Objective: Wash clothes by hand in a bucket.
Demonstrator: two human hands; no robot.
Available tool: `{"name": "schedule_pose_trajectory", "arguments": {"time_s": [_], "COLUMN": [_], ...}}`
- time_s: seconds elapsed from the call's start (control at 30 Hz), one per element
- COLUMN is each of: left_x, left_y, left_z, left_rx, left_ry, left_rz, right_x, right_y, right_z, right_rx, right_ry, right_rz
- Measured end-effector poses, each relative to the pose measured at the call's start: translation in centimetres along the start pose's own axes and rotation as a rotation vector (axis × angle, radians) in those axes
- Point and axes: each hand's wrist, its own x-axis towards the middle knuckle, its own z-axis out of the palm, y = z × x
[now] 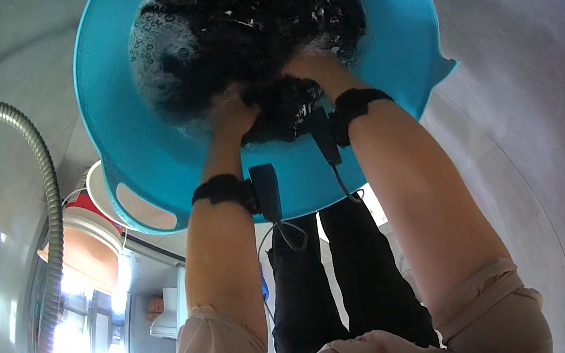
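Note:
A large blue tub [114, 100] holds dark water with a soaked black cloth [250, 15] in it. White suds [162, 44] float along the water's left side. Both forearms reach down into the tub. My left hand [234, 112] is partly sunk beside the near folds of the cloth. A little farther in and to the right, my right hand [317, 70] touches the cloth too. Water and cloth hide the fingers of both hands, so their grip does not show.
Black straps with small cabled devices circle my left wrist [222, 192] and right wrist. A ribbed metal hose [44, 162] curves down the left side. Left of the tub stand a white bucket [98, 191] and a pinkish basin [84, 256]. The tub has cut-out handles.

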Motion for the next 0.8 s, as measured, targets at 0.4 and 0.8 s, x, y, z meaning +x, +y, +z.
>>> {"name": "schedule_pose_trajectory", "arguments": {"time_s": [0.4,0.8], "left_x": [-19.4,-32.9], "left_y": [-1.1,0.9], "left_z": [-4.2,-8.1], "left_rx": [-0.555,-1.065], "left_ry": [0.482,0.746], "left_rz": [0.181,0.235], "right_x": [-16.7,-28.5], "right_y": [3.9,2.6], "right_z": [-0.8,-5.6], "right_rx": [0.874,0.970], "right_ry": [0.233,0.434], "right_rz": [-0.042,-0.645]}}
